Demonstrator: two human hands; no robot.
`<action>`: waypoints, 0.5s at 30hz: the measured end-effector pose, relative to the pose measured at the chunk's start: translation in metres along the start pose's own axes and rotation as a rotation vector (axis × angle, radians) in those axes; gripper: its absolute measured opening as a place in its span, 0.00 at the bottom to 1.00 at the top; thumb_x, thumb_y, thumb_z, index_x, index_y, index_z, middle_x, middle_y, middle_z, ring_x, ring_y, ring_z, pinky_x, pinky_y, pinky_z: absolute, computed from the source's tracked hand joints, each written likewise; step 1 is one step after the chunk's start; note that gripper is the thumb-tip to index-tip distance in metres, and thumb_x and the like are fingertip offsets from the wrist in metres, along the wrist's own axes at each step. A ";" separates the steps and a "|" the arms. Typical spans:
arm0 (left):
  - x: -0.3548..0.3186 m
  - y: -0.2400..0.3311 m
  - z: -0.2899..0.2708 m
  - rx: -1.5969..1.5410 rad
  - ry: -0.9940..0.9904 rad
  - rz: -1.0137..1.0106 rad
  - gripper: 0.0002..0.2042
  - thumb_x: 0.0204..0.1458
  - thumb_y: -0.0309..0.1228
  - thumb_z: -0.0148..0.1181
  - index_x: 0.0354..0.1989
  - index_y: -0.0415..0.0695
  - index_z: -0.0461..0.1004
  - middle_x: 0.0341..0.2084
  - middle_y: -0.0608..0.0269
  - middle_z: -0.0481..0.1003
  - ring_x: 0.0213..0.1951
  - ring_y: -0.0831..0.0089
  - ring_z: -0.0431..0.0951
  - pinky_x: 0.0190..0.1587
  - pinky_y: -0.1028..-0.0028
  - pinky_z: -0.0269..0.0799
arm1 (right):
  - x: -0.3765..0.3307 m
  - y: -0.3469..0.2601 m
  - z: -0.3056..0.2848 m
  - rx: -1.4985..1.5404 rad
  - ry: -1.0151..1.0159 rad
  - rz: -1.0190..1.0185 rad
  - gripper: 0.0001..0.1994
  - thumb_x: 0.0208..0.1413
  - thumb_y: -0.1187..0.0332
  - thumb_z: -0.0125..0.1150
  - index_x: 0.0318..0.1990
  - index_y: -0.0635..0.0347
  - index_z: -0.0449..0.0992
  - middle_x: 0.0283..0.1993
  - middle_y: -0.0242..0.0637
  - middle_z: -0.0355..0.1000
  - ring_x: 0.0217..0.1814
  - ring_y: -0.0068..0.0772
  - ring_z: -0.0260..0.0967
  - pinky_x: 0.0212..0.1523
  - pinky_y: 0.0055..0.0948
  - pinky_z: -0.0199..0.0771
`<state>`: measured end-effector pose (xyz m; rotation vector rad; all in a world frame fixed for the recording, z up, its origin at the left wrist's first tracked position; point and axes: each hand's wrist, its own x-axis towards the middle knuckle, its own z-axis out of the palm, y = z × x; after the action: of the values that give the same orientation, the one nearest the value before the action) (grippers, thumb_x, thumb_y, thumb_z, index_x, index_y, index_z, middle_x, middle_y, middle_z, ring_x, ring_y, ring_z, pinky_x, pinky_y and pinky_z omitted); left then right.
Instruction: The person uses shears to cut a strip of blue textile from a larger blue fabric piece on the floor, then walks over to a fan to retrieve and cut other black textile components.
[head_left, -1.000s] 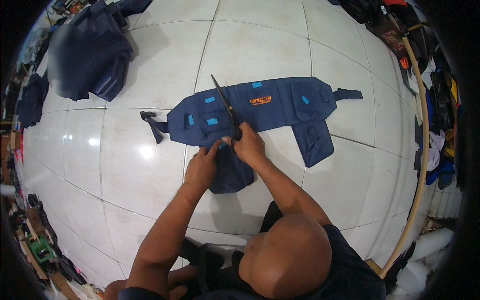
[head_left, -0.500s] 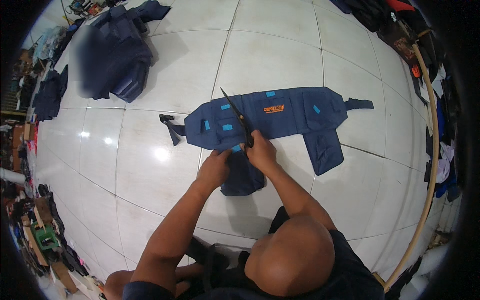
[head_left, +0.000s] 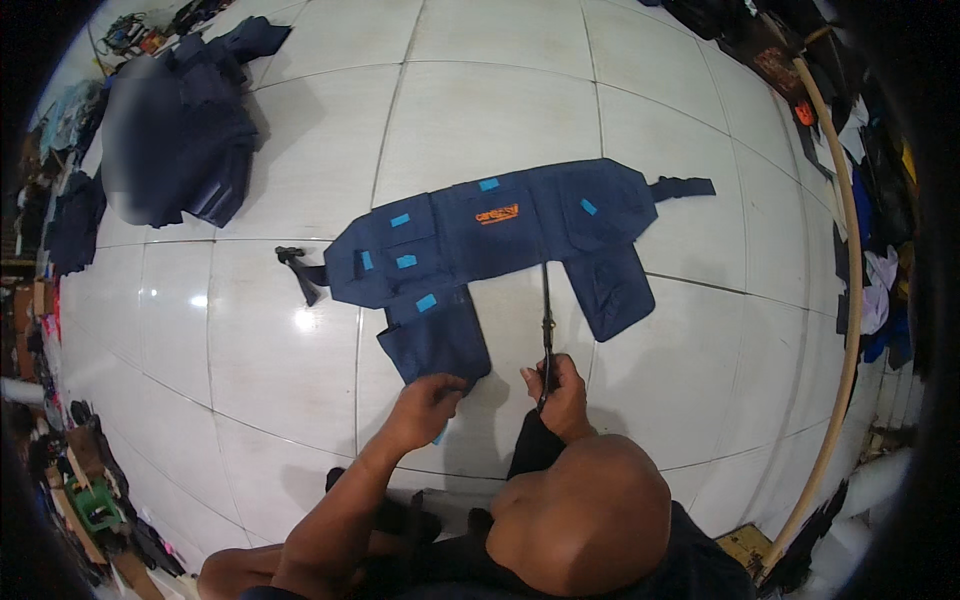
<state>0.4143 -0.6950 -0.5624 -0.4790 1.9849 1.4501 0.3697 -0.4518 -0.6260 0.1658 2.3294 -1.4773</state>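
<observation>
Compared with the last frame, the scissors (head_left: 547, 322) are off the left part of the navy belt (head_left: 490, 245) and sit nearer, in the gap between its two hanging pouches. The right hand (head_left: 562, 396) is nearer too, wrapped around the scissor handles, with the blades pointing far. The left hand (head_left: 428, 405) is down from the top of the left pouch (head_left: 440, 342) to its near edge. Its fingers are curled there, and a light-blue strip (head_left: 440, 433) shows just below them; whether they pinch cloth, strip or both, I cannot tell.

The belt lies flat on the white tile floor (head_left: 500, 110), far of both hands, with blue tabs (head_left: 427, 302) on its face. It looks light and soft, perhaps a doubled woven fabric with some body in the main panel, so it should slide easily on smooth tile and is unlikely to break. The pouches seem floppier and would probably fold if pushed. A good hold is the stitched near edge of the left pouch, or the main panel pressed flat; the thin right strap (head_left: 690, 188) would likely just swing the piece around.
</observation>
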 end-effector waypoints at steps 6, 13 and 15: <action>0.007 0.017 -0.016 -0.266 -0.167 -0.112 0.13 0.60 0.28 0.55 0.51 0.39 0.71 0.39 0.61 0.76 0.34 0.72 0.79 0.35 0.72 0.76 | -0.017 0.037 -0.042 -0.069 0.159 0.102 0.13 0.55 0.69 0.68 0.38 0.62 0.67 0.28 0.29 0.70 0.30 0.17 0.67 0.32 0.21 0.70; 0.014 -0.021 -0.053 0.186 0.414 0.043 0.18 0.53 0.34 0.63 0.49 0.39 0.70 0.34 0.54 0.77 0.35 0.65 0.79 0.36 0.67 0.74 | -0.010 0.032 -0.043 -0.133 0.019 -0.020 0.17 0.54 0.62 0.70 0.40 0.64 0.69 0.31 0.40 0.74 0.32 0.32 0.73 0.38 0.33 0.73; 0.019 -0.022 -0.054 0.308 0.595 -0.134 0.22 0.51 0.37 0.66 0.50 0.38 0.70 0.34 0.50 0.77 0.36 0.62 0.80 0.39 0.66 0.74 | -0.006 0.027 -0.034 -0.109 -0.007 -0.009 0.17 0.54 0.61 0.70 0.40 0.63 0.70 0.31 0.40 0.73 0.31 0.35 0.72 0.37 0.35 0.73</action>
<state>0.3991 -0.7515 -0.5797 -0.9643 2.5193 0.9557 0.3752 -0.4091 -0.6342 0.1208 2.4005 -1.3487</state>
